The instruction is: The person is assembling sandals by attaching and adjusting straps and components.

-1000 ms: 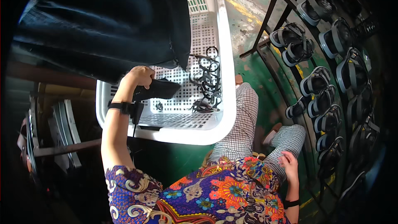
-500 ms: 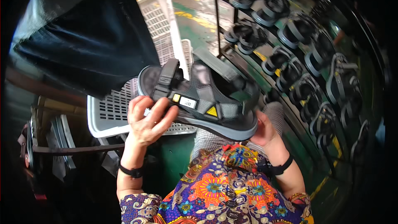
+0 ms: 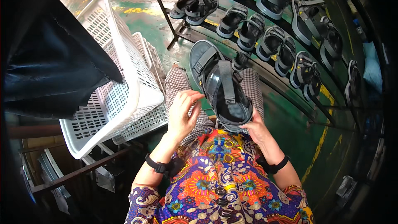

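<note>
A grey and black strapped sandal point(image 3: 222, 85) is held up over my lap, its toe pointing away and a little left, its footbed and straps facing up. My right hand point(image 3: 257, 128) grips it at the heel end, with the thumb on the rim and the other fingers partly hidden under it. Just left of the sandal's side is my left hand point(image 3: 184, 112), fingers stretched toward the straps with the thumb apart. Its fingertips come close to the sandal's edge, and it holds nothing that I can see.
A black rack point(image 3: 269, 79) with several rows of similar sandals point(image 3: 251, 29) stands ahead and to the right. Stacked white plastic baskets point(image 3: 132, 74) are at my left. Black sheet material point(image 3: 54, 58) hangs over them. A metal frame bar point(image 3: 78, 172) lies lower left.
The sandal has turned from lying sideways to pointing away, its footbed now upward. My left hand has let go of its side. The view has shifted toward the right, showing more of the rack.
</note>
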A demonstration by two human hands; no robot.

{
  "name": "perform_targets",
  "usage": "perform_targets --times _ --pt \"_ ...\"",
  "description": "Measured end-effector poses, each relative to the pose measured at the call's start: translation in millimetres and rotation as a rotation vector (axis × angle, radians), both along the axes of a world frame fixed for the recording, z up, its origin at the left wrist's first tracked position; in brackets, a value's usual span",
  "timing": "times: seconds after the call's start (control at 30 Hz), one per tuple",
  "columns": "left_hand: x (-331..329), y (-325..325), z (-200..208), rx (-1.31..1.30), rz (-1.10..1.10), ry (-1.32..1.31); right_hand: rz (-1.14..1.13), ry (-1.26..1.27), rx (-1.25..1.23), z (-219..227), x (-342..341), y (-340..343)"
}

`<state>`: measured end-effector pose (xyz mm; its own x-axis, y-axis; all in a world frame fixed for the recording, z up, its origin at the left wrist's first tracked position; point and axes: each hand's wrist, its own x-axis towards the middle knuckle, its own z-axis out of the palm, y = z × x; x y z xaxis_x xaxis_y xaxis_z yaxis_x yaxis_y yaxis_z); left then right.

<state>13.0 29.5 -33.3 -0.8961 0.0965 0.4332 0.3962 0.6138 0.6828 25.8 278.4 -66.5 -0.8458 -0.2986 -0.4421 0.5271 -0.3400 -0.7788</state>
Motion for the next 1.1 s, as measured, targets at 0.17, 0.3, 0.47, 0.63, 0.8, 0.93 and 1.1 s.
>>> perform_targets --times 0.17,0.3,0.47,0.63,0.8,0.93,1.1 --pt "7 34 2 0.093 0.010 -0.014 0.054 0.165 0.197 -3 10 9" --pt "4 27 3 -0.062 0.089 0.117 0.016 0.190 0.241 -10 23 15" --pt "1 12 5 -0.364 0.089 0.168 0.052 0.157 0.262 -15 28 20" --pt "0 -4 3 -0.390 -0.121 0.191 0.132 0.049 0.201 -20 29 25" --pt "2 -19 4 0.291 -0.200 -0.147 0.132 -0.084 0.145 -25 31 31" --pt "16 -26 -12 1.443 -0.344 -0.544 0.088 -0.302 -0.072 -28 26 43" --pt "25 -32 -30 1.274 0.184 -0.652 0.162 -0.353 -0.066 -34 21 52"
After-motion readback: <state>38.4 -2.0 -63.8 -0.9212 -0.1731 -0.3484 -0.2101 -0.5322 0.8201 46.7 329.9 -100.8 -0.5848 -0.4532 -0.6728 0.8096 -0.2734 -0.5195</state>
